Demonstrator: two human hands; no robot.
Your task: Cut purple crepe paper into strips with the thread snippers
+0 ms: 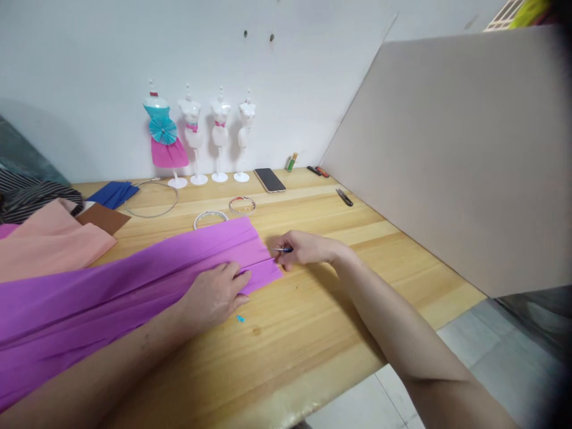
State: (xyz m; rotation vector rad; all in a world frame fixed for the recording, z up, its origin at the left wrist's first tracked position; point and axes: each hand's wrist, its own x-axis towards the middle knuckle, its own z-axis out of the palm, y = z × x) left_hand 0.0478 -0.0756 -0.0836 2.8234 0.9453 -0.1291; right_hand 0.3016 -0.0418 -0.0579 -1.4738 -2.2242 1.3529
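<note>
So the left hand (217, 293) is resting open on the purple material (156, 265), which is stretching across the tabletop (277, 351) from the left to near the middle. The right hand (306, 247), apart from it, is pinching a slim dark tool (288, 250) (can't tell what exactly) right by that end. Four mini mannequins (220, 137) are standing behind, a phone (269, 180) lying nearby.

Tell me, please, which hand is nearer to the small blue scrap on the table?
Left. The left hand, resting on the purple cloth, is just beyond the small blue scrap; the right hand is farther away, near the cloth's right end.
</note>
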